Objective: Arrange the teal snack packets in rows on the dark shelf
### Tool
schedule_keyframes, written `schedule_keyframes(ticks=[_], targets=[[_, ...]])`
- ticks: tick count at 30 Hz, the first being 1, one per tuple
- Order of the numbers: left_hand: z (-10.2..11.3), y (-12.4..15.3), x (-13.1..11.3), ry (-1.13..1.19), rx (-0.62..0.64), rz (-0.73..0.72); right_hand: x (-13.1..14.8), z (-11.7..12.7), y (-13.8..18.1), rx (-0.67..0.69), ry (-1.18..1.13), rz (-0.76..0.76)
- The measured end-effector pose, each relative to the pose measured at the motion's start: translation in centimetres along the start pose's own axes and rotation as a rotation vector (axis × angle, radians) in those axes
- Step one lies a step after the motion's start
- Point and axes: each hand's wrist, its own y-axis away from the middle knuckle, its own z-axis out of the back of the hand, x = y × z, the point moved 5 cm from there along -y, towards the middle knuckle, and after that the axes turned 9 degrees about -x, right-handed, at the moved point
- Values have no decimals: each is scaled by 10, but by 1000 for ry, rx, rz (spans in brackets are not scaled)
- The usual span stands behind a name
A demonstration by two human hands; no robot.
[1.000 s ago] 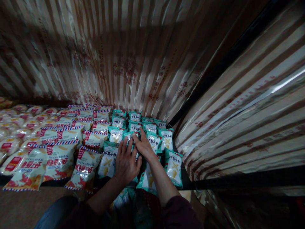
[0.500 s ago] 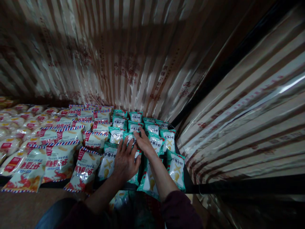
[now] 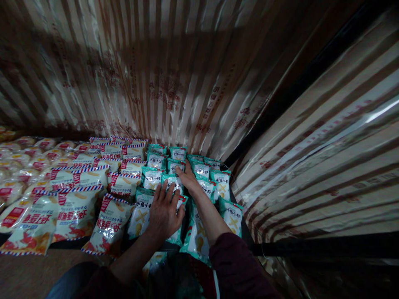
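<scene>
Green-and-white snack bags [image 3: 136,216] stand in rows at the right end of a shelf. My left hand [image 3: 165,211] lies over a bag in the front row, palm down with its fingers spread. Farther back, my right hand [image 3: 188,178] reaches between two columns of bags. Its thumb lies against a green-edged bag [image 3: 173,165], apart from the fingers, which point into the gap beside it. The fingertips are partly hidden there. My right forearm crosses over a front bag [image 3: 196,236].
White bags with red lettering [image 3: 107,224] stand in rows to the left, and round wrapped packs [image 3: 14,191] lie beyond them. Striped plastic sheeting [image 3: 174,83] hangs behind and at the right. A dark frame bar [image 3: 311,245] runs along the right.
My right hand has shifted slightly back and right, its fingers now deeper in the gap between bags. My left hand stays at the same front bag.
</scene>
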Motion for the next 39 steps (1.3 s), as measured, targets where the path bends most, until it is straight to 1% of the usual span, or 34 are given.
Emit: schedule_keyframes(ticks=[7,12,15,18,21,28,33,39], targets=[[0,0,0,1,-13,-9,5,-7,-15,-41,111,61],[-1,1,1,3,-20,-8,5,-10,-28,-109,125,97],[-2,2,2,2,-15,-8,2,-12,-35,-115,122,75],[-3,2,3,1,-15,-9,-1,-15,-40,-85,113,46],[-4,2,4,-3,-10,-10,-1,-19,-41,-68,109,36],[-5,2,9,18,1,-18,0,-24,-40,-80,147,33],[-4,2,14,25,1,-17,3,-28,-39,-82,135,24],[-3,0,14,-1,7,-6,6,-30,-37,-83,138,24]])
